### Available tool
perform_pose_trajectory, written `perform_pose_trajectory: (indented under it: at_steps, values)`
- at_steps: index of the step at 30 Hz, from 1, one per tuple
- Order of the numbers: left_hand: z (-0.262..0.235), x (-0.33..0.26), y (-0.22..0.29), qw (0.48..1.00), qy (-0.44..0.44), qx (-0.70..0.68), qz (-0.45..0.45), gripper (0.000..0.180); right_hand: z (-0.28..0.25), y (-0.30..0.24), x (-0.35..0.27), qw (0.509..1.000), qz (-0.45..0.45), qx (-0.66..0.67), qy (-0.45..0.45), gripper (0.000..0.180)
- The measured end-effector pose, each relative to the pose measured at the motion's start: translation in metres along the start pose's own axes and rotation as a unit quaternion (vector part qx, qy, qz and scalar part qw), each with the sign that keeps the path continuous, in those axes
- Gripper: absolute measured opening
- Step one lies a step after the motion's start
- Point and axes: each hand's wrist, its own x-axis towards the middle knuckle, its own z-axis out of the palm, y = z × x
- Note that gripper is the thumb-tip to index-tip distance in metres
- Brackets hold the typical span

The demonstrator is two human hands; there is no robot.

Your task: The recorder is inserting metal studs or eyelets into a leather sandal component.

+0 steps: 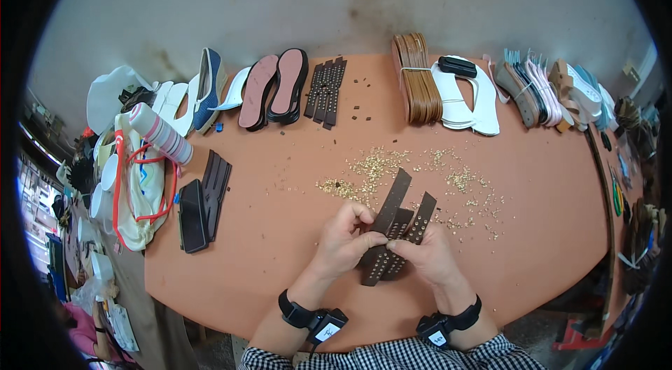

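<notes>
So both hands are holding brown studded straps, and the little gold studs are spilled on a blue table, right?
Not quite. The table is orange, not blue, as the head view shows. The rest holds: the left hand and right hand hold brown studded straps, and gold studs lie scattered beyond.

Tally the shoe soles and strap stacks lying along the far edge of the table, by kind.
Pink-topped soles: 2
Studded dark strap stacks: 1
Tan strap bundles: 1
White sole stacks: 1
Total: 5
</notes>
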Motion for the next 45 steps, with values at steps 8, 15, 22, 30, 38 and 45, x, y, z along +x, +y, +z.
perform_pose_trajectory:
  at_steps: [8, 15, 22, 30, 38, 45]
  values:
    - [-0.006, 0.005, 0.011, 0.998, 0.031, -0.008, -0.053, 0.023, 0.007, 0.003, 0.007, 0.99, 0.002, 0.137, 0.031, 0.021]
    - [-0.077, 0.017, 0.0, 0.944, 0.174, 0.26, -0.108, 0.009, -0.006, -0.005, 0.008, 0.977, -0.015, 0.144, 0.157, 0.021]
    - [-0.049, 0.02, -0.006, 0.84, 0.084, 0.535, -0.021, 0.008, -0.009, -0.009, 0.005, 0.971, -0.034, 0.187, 0.147, 0.023]
    - [-0.035, 0.03, -0.008, 0.763, 0.073, 0.642, 0.013, 0.01, -0.004, -0.006, 0.003, 0.974, -0.008, 0.205, 0.096, 0.015]
    - [-0.034, 0.03, -0.01, 0.749, 0.062, 0.659, 0.029, 0.009, -0.003, -0.014, 0.002, 0.968, 0.029, 0.231, 0.092, 0.015]
    - [-0.015, 0.011, 0.01, 0.971, 0.073, 0.215, 0.073, 0.008, 0.0, -0.007, 0.002, 0.975, -0.003, 0.196, 0.102, 0.014]
